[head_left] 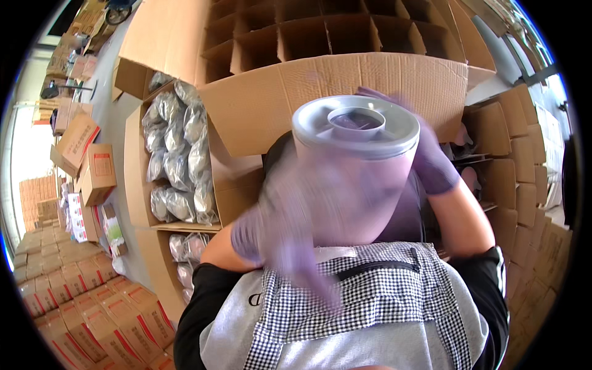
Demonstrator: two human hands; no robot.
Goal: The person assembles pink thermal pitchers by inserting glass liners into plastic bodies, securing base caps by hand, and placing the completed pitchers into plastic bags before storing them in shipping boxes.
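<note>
Pink tapered container (383,206), grey ringed end up, held before the checked apron (370,302)
Gloved right hand (433,159) curls around its right side; gloved left hand (296,222) blurs across its left front, finger opening and grip impossible to tell. Beyond stands a divided carton (336,77).

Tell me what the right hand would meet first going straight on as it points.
The right hand would probably meet the brown cardboard flap ahead first, though depth is unclear.

The divided carton (345,80) stands beyond the container (370,150).
</note>
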